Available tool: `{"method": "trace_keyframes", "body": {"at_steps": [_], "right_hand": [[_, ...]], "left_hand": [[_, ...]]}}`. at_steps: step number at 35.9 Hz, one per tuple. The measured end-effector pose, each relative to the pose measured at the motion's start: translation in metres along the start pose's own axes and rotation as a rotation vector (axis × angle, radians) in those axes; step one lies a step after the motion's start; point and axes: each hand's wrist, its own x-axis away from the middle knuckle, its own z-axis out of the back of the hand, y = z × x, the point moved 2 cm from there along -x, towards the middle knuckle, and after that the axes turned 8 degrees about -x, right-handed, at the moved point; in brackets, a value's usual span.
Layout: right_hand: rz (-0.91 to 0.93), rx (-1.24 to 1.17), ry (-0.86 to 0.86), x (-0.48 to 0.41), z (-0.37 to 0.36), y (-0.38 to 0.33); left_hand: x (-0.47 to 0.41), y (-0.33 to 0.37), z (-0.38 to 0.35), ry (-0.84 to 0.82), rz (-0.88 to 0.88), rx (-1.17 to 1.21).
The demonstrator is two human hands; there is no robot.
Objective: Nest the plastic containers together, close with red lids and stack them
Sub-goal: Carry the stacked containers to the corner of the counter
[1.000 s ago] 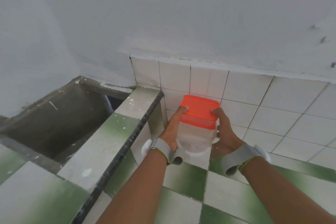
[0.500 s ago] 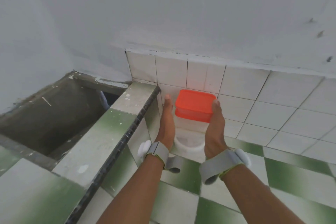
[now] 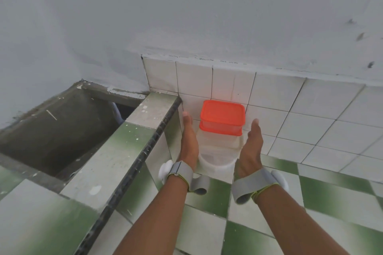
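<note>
A clear plastic container (image 3: 217,147) with stacked red lids (image 3: 222,116) on top stands on the green-and-white tiled floor against the white tiled wall. Its white round base shows at the bottom. My left hand (image 3: 189,141) is flat beside its left side, fingers straight, a small gap from it. My right hand (image 3: 251,145) is flat beside its right side, also slightly apart. Both hands hold nothing. Grey straps wrap both wrists.
A raised tiled ledge (image 3: 132,147) with a dark edge strip runs along the left, right beside my left hand. Behind it lies a sunken concrete pit (image 3: 53,130). The white tiled wall (image 3: 290,109) is directly behind the container.
A second ago both hands gripped the lidded container in the air. It now stands on the floor by the wall, and both hands have let go and spread slightly apart.
</note>
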Motion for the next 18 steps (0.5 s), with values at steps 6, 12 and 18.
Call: {"method": "trace_keyframes", "body": {"at_steps": [6, 12, 18], "right_hand": [[-0.198, -0.034, -0.029, -0.004, 0.012, 0.027], [-0.162, 0.044, -0.049, -0.004, 0.011, 0.034], [-0.102, 0.074, -0.054, 0.002, 0.012, 0.032]], "left_hand": [[-0.016, -0.038, 0.003, -0.002, 0.207, -0.074], [-0.057, -0.08, 0.002, 0.021, 0.251, -0.063], [-0.048, -0.065, -0.001, -0.004, 0.242, -0.007]]}}
